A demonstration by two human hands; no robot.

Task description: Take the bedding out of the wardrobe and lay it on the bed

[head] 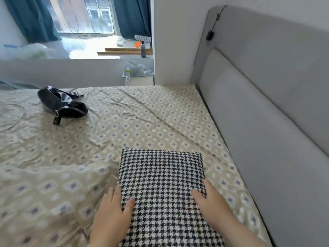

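Note:
A black-and-white houndstooth pillow [162,186] lies flat on the bed [124,125], near the grey headboard side. The bed wears a beige sheet printed with small diamonds. My left hand [114,214] grips the pillow's left edge, thumb on top and fingers along the side. My right hand [211,204] holds the pillow's right edge the same way, thumb resting on the fabric. Both forearms enter from the bottom of the view. No wardrobe is visible.
A shiny black handbag [62,106] lies on the bed at the far left. The padded grey headboard [267,113] runs along the right. Beyond the bed stand a low white partition [62,72], a bedside table with a plastic bottle [127,75], and a window with teal curtains [33,18].

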